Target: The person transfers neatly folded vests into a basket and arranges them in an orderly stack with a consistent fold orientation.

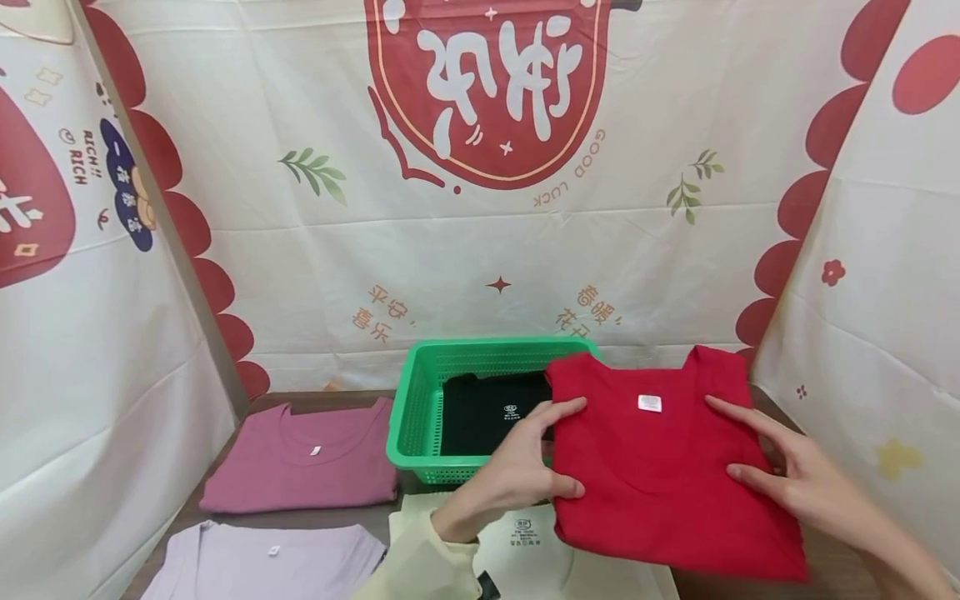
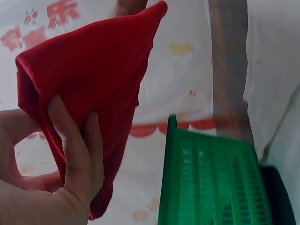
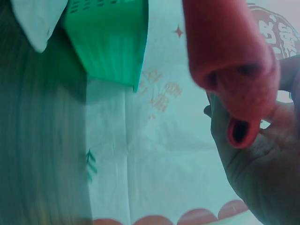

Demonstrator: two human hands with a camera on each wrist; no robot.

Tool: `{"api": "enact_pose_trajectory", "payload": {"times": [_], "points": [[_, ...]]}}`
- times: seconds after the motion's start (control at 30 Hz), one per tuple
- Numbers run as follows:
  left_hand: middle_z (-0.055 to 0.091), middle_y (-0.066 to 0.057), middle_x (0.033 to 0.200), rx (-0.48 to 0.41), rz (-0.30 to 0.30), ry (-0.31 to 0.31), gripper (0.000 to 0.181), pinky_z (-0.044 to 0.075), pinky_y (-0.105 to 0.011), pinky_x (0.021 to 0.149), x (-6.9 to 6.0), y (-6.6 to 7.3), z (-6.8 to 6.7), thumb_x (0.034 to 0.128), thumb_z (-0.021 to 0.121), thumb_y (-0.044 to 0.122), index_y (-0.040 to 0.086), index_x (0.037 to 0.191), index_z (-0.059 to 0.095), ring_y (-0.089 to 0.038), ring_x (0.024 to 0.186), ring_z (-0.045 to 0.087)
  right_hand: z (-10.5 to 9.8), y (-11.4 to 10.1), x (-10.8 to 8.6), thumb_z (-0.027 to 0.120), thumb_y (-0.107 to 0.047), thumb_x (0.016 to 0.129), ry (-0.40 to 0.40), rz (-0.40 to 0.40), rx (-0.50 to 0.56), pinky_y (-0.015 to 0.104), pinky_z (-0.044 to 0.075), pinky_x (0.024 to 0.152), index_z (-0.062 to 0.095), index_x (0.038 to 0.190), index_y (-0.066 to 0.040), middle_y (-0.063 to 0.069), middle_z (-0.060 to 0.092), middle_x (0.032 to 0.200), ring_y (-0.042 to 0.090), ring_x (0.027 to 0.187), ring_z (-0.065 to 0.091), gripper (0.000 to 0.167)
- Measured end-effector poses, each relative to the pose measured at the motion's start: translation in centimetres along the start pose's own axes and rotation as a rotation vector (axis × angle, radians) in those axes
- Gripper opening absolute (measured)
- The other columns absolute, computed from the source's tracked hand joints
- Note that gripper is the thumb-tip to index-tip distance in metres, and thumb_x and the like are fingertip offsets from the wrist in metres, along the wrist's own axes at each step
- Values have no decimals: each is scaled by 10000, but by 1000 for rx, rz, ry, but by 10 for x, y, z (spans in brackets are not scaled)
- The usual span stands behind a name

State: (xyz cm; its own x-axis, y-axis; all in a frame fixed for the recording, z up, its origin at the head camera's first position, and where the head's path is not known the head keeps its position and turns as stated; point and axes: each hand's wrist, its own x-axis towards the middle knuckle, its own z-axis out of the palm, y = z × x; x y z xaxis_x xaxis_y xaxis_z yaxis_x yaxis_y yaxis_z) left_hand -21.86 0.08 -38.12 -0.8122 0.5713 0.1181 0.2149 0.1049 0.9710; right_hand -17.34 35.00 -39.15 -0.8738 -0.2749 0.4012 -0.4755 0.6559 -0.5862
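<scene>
The red shirt (image 1: 667, 483) I hold is folded into a broad, flat block, its wide scooped neckline and strap-like shoulders uppermost and a small white label (image 1: 649, 403) inside the back of the neck. The cloth is plain and bright, lightly creased, and its folded layers show at the side edges. It hangs tilted above the table (image 1: 836, 575), in front of the right part of the green basket (image 1: 405, 429). My left hand (image 1: 517, 467) pinches one side edge and my right hand (image 1: 802, 479) the other, both clamped on the fabric. A black garment (image 1: 480, 417) lies in the basket; a cream garment (image 1: 525, 558) lies nearer me, with mauve (image 1: 330, 475) and lavender shirts (image 1: 270, 575) leftward.
</scene>
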Motion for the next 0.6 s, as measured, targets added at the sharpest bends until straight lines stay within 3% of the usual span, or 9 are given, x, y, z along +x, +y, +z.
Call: {"api": "enact_pose_trajectory", "payload": {"times": [0.3,0.6], "points": [[473,-74,1495,-73,23,-2,846,632,-441,841,-6,2,-39,799,768,-55,188,1550,465,-224,1123,654,19,-19,26,701,-35,948,-29,64,156,326,616,639,380,1603,-160,-186,487,1323,27,1003,618,740],[446,-111,1530,-97,21,48,845,631,-435,842,-13,2,-79,823,745,-27,188,1578,432,-207,1086,682,34,-47,58,654,-42,982,-46,78,333,373,640,674,360,1612,-164,-3,474,1370,54,1046,635,706]]}}
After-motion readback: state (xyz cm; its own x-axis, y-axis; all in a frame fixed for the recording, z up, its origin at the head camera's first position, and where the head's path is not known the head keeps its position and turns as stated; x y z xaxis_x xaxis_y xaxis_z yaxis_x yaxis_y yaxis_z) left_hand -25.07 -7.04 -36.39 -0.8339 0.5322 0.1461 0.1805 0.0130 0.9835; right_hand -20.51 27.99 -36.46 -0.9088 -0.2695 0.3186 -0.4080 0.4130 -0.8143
